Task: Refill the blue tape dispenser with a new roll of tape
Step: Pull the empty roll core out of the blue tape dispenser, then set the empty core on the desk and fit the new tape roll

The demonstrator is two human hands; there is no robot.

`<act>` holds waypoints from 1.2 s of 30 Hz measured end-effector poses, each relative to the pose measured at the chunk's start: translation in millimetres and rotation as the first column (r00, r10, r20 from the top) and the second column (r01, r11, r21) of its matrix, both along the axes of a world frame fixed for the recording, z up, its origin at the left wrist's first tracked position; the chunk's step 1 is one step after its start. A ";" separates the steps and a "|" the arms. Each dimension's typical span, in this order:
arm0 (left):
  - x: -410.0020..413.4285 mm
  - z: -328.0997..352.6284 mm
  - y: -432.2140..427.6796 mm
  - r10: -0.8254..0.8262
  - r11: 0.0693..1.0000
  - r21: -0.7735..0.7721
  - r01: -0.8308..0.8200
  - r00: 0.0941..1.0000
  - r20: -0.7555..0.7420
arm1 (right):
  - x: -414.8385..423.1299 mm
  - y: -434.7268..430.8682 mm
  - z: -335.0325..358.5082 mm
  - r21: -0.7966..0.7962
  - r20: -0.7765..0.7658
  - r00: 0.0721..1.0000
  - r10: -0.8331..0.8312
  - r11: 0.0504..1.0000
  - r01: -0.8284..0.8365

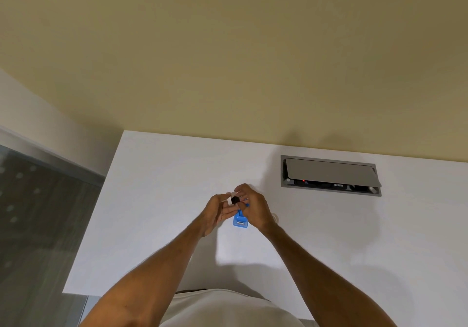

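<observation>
Right hand (pixel 253 211) grips the blue tape dispenser (pixel 240 221); left hand (pixel 217 212) pinches a small black part (pixel 235 200). Seat it squarely.

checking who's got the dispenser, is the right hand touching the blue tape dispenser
Touching. The head view shows the right hand closed against the upper end of the blue tape dispenser, with no gap between fingers and blue plastic.

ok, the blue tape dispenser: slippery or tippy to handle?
The blue tape dispenser looks like small smooth plastic, so probably light and a bit slick. Both the left hand and right hand steady it, hinting it shifts easily. Its squarish body seems unlikely to roll.
</observation>
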State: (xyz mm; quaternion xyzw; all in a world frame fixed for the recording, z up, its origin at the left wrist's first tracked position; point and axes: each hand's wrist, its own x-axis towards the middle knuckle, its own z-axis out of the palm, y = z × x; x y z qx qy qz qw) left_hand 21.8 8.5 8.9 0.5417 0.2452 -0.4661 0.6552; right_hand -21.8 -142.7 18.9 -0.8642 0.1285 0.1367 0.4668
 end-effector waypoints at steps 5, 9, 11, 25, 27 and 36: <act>4.8 -4.5 1.6 0.026 1.000 0.017 -0.026 1.000 0.002 | 2.7 0.0 -5.0 -0.003 0.002 1.000 -0.017 1.000 0.017; 8.0 -9.3 5.6 0.041 0.986 0.153 -0.061 0.990 0.132 | 5.6 0.5 -9.5 -0.030 -0.006 1.000 -0.014 0.999 0.013; 6.7 -10.7 8.1 -0.004 0.966 0.252 -0.056 0.973 0.232 | 5.6 0.4 -11.9 -0.040 -0.011 1.000 -0.020 0.999 0.019; 23.1 -32.1 23.7 -0.269 0.737 0.676 -0.017 0.910 0.316 | 15.4 1.1 -28.2 -0.160 -0.097 0.995 0.038 0.986 -0.054; 25.6 -33.4 24.5 -0.301 0.709 0.705 0.002 0.905 0.301 | 17.1 -1.4 -30.7 -0.173 -0.121 0.992 0.044 0.983 -0.065; 31.4 -39.6 21.0 -0.372 0.672 0.738 0.058 0.889 0.268 | 17.0 -3.3 -35.8 -0.198 -0.141 0.989 0.051 0.977 -0.079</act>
